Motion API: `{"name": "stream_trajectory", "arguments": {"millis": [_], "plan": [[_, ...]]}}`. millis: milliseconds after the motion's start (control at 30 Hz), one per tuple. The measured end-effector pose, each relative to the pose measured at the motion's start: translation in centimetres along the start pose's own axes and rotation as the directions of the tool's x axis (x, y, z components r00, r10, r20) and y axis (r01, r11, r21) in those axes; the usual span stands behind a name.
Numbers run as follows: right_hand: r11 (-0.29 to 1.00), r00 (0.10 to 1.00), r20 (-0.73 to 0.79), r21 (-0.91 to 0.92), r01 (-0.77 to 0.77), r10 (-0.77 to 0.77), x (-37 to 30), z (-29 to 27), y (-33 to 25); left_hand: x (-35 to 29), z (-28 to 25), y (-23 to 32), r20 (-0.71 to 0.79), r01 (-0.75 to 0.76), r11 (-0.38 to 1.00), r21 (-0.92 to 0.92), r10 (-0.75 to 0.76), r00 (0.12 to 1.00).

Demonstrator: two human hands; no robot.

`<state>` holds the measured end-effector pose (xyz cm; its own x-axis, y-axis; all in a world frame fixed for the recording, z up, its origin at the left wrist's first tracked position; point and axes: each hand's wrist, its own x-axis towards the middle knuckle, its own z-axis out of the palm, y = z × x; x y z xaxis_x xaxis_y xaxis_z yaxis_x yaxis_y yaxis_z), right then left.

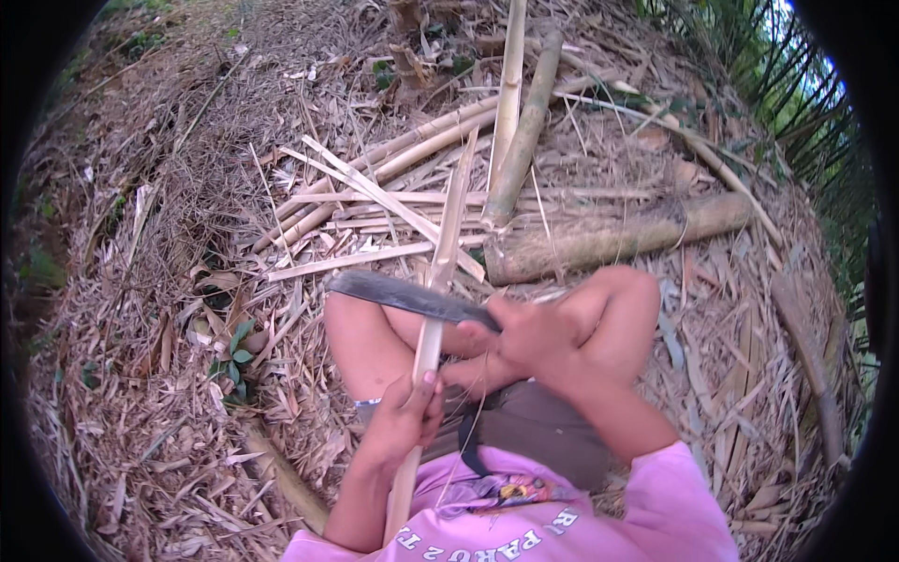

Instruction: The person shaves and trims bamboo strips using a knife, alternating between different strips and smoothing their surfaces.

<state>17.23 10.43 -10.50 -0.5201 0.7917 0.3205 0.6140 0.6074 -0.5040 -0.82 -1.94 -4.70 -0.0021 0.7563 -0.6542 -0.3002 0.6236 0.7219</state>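
Note:
My left hand [405, 412] is closed around a long split bamboo strip [428, 348], whose pale inner side shows. The strip runs from beside my body up and away, past my crossed legs. In my right hand [534, 334] is a machete [403, 295] with a dark, broad blade pointing left. Its blade lies across the strip, a little beyond my left hand. My fingers cover the machete's handle, and some blur softens the right hand.
Several pale bamboo strips [375, 199] lie in a loose pile ahead of me. A thick bamboo piece [623, 239] rests at the right, near an upright-leaning green bamboo pole [526, 131]. Dry leaves and shavings [169, 412] cover the ground. A small green plant [236, 361] grows at the left.

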Motion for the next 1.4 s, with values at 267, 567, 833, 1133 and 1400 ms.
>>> {"name": "stream_trajectory", "arguments": {"millis": [267, 567, 833, 1133, 1400], "plan": [[0.971, 0.969, 0.067, 0.012, -0.240, 0.239, 2.9, -1.7, 1.2, -1.3, -0.9, -0.9, 0.129, 0.040, 0.992, -0.123, -0.024, 0.991], [0.986, 0.961, 0.231, -0.110, -0.129, 0.151, 1.4, -2.2, -0.6, 0.4, -0.7, 0.1, 0.160, 0.041, 0.994, -0.098, -0.025, 0.987], [0.976, 0.971, 0.100, -0.024, -0.217, 0.218, 2.0, -1.2, 2.4, -1.3, -1.1, -1.8, 0.156, 0.071, 0.990, -0.124, -0.051, 0.986], [0.988, 0.995, 0.097, 0.153, 0.017, -0.032, 0.4, -3.0, -1.7, 0.0, -1.6, 0.0, 0.377, 0.162, 0.910, -0.382, -0.007, 0.926], [0.990, 0.988, 0.094, 0.079, 0.114, -0.122, -0.7, -4.0, -3.1, -0.1, -2.0, 0.5, 0.285, 0.093, 0.934, -0.344, 0.009, 0.958]]}}
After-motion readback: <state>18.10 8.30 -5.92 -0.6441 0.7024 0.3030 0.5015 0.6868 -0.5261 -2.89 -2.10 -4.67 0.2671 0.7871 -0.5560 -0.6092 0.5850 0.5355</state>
